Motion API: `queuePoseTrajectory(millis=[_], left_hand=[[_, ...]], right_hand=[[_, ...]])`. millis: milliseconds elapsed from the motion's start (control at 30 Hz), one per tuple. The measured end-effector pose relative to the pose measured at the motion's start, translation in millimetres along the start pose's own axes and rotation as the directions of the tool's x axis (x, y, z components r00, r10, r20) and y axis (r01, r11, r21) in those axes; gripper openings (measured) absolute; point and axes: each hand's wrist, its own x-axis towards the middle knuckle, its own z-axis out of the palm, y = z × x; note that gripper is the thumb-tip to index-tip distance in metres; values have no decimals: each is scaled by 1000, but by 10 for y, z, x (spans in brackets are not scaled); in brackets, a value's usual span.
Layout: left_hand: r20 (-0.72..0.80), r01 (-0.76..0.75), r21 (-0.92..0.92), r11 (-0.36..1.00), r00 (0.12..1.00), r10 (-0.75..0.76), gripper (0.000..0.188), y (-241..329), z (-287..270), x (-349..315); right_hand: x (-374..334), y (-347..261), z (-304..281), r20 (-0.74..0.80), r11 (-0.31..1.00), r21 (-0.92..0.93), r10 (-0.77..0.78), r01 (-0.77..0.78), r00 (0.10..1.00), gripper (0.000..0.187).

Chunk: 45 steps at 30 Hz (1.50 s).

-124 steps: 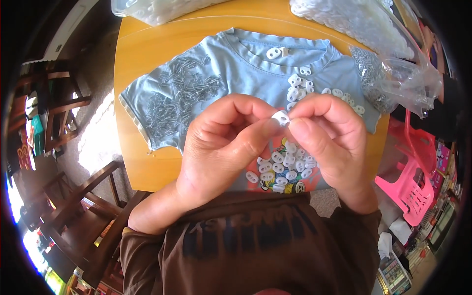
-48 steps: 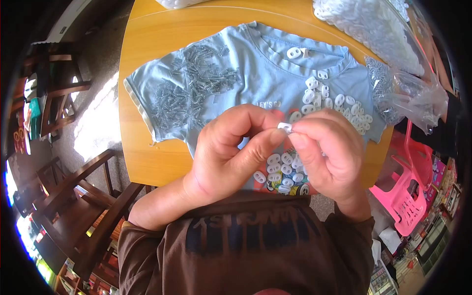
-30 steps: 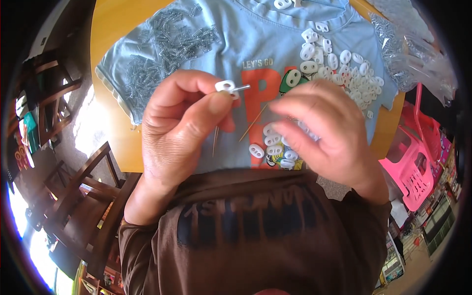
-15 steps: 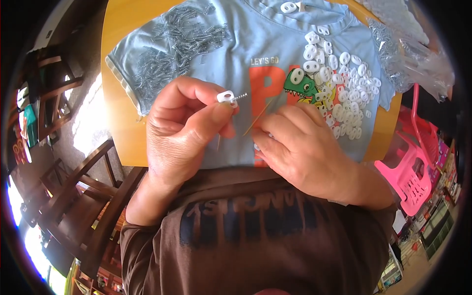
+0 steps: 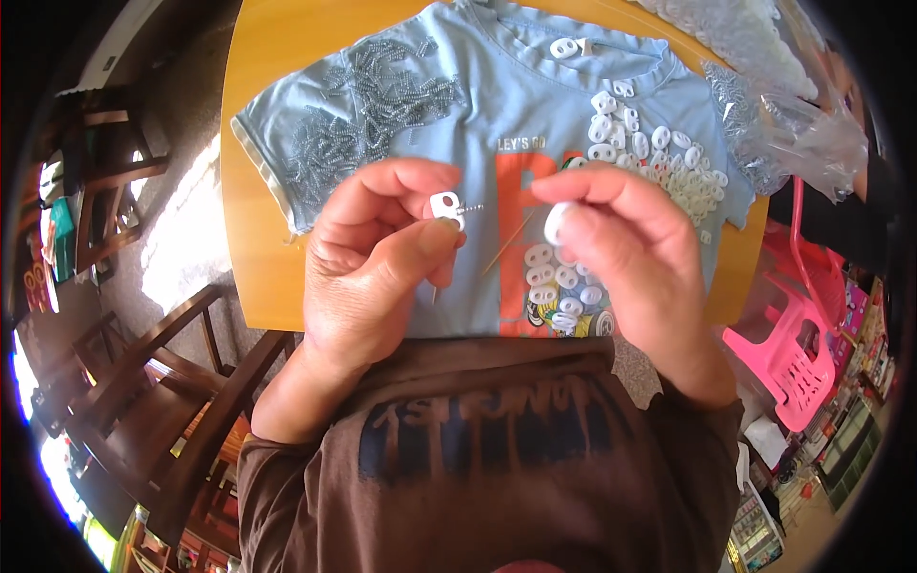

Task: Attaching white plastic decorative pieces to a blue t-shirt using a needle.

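Observation:
Between thumb and fingers of my left hand (image 5: pixel 368 253) is a white plastic two-hole cord lock piece (image 5: pixel 445 204). A small metal spring (image 5: pixel 470 208) sticks out of its right side. My right hand (image 5: pixel 630 253), slightly blurred, pinches another white piece (image 5: pixel 554 222) a short way to the right, apart from the first. A small pile of white two-hole pieces (image 5: pixel 541 275) lies on the blue T-shirt (image 5: pixel 468 306) below my right hand. A thin brown stick (image 5: pixel 506 244) shows between my hands; the tip of another pokes out under the left hand.
Many loose springs (image 5: pixel 368 105) cover the shirt's left sleeve. More white pieces (image 5: pixel 659 141) spread over its right side. Clear plastic bags (image 5: pixel 802 134) lie at the right edge of the yellow table (image 5: pixel 258 286). A pink plastic chair (image 5: pixel 788 368) stands right, dark wooden chairs (image 5: pixel 143 411) left.
My right hand has lifted from the near part of the shirt with a white piece in its fingers, uncovering the small pile. My left hand keeps its piece and spring, shifted slightly.

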Motion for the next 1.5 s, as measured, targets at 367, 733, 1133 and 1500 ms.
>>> queuePoseTrajectory(millis=[367, 733, 1133, 1500], left_hand=[[30, 66, 116, 991, 997, -70, 14, 36, 125, -2], [19, 53, 154, 987, 998, -56, 12, 24, 340, 32], [66, 64, 148, 987, 995, -74, 12, -9, 255, 33], [50, -20, 156, 988, 999, 12, 27, -94, 244, 39]], right_hand=[[153, -55, 64, -61, 946, 312, 110, -86, 992, 20], [117, -30, 58, -78, 980, 197, 6, 9, 997, 18], [133, 125, 124, -96, 822, -342, -513, 456, 853, 11], [167, 117, 77, 33, 677, -527, -588, 514, 808, 15]])
